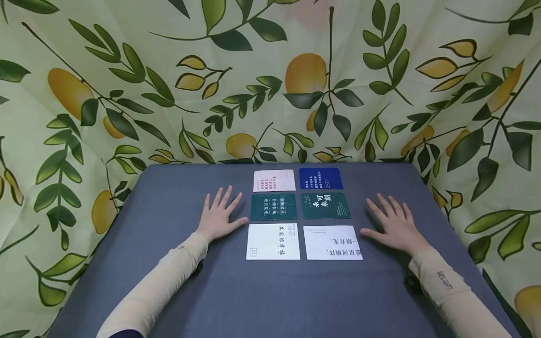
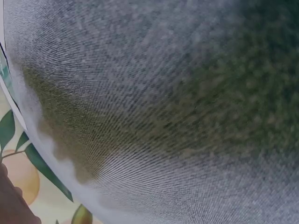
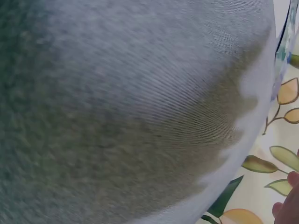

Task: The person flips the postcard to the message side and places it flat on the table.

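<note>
Several printed cards lie flat in two columns and three rows. At the far end are a pale pink card [image 1: 274,180] and a blue card [image 1: 320,178]. Two dark green cards, one on the left [image 1: 274,207] and one on the right [image 1: 326,205], form the middle row. Closest are a white card [image 1: 273,241] and a second white card [image 1: 333,242] with handwriting-style characters. My left hand [image 1: 220,218] rests with fingers spread, its thumb tip beside the left column. Fingers likewise spread, my right hand [image 1: 395,225] lies right of the right column. Neither hand holds anything.
A grey-blue cloth [image 1: 304,300] covers the table. Behind and beside it hangs a pale curtain [image 1: 262,56] printed with leaves and orange fruit. Both wrist views mostly show the cloth close up, with a hand at the edge.
</note>
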Demonstrator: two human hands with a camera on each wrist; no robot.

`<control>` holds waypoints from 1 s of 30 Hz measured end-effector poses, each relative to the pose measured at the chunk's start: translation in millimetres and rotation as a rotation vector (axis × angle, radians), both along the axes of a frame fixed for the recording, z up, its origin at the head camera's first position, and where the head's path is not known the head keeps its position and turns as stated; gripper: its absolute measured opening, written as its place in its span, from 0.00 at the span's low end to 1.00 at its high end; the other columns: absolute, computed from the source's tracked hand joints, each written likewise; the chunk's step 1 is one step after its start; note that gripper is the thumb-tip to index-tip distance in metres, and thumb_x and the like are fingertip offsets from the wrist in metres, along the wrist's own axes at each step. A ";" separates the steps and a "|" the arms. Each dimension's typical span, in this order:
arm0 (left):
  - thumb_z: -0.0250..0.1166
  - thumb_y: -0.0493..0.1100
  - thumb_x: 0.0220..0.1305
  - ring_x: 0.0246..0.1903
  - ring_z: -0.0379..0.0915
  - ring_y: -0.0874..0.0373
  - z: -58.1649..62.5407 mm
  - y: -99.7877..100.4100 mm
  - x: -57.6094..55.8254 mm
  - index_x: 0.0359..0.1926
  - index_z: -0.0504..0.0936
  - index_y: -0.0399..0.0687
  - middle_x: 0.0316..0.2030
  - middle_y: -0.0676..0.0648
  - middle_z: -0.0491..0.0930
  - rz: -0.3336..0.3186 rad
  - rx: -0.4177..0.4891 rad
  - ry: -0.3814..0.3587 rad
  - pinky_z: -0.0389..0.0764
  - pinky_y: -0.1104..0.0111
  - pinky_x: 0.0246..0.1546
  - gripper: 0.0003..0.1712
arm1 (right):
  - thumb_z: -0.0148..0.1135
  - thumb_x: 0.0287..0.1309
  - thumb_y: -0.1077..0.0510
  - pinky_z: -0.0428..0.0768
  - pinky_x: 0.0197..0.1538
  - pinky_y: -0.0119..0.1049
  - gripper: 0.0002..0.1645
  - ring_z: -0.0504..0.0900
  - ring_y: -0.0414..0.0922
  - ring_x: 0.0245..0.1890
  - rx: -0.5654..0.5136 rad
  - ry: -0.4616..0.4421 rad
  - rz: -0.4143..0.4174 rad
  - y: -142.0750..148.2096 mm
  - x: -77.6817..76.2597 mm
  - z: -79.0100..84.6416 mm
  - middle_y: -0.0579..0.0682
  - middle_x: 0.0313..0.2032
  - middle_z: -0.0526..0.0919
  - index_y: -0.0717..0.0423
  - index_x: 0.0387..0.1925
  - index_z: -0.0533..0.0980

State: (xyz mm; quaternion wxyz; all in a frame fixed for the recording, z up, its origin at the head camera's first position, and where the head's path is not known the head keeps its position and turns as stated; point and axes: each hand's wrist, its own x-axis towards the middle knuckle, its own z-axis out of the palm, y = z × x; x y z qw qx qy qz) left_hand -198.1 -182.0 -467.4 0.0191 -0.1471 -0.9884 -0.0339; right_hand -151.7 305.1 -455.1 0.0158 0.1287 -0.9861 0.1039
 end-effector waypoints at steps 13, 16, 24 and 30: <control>0.47 0.69 0.62 0.70 0.52 0.46 17.0 6.0 8.0 0.71 0.56 0.57 0.72 0.44 0.52 -0.070 -0.042 0.073 0.51 0.45 0.68 0.41 | 0.54 0.56 0.33 0.48 0.66 0.64 0.48 0.54 0.63 0.67 0.024 0.134 0.047 -19.0 3.0 22.7 0.63 0.68 0.58 0.48 0.71 0.51; 0.49 0.66 0.64 0.67 0.58 0.46 25.5 9.8 7.9 0.69 0.61 0.53 0.70 0.43 0.57 -0.103 -0.068 0.113 0.56 0.47 0.66 0.38 | 0.53 0.58 0.35 0.52 0.64 0.63 0.44 0.58 0.63 0.65 0.003 0.132 0.059 -28.5 -0.6 35.5 0.64 0.66 0.62 0.53 0.69 0.58; 0.57 0.56 0.64 0.57 0.71 0.46 64.7 18.1 -9.8 0.59 0.73 0.45 0.56 0.41 0.75 -0.125 0.027 0.124 0.69 0.50 0.58 0.28 | 0.47 0.64 0.37 0.60 0.63 0.59 0.37 0.64 0.61 0.63 -0.215 -0.006 0.109 -65.9 -23.9 77.7 0.63 0.61 0.69 0.62 0.61 0.67; 0.56 0.53 0.64 0.53 0.74 0.44 95.2 24.9 -34.8 0.64 0.65 0.43 0.57 0.39 0.74 -0.086 0.104 0.007 0.73 0.49 0.53 0.31 | 0.47 0.63 0.35 0.72 0.54 0.50 0.34 0.74 0.53 0.51 -0.439 -0.124 0.062 -97.1 -57.3 95.9 0.58 0.52 0.76 0.57 0.57 0.69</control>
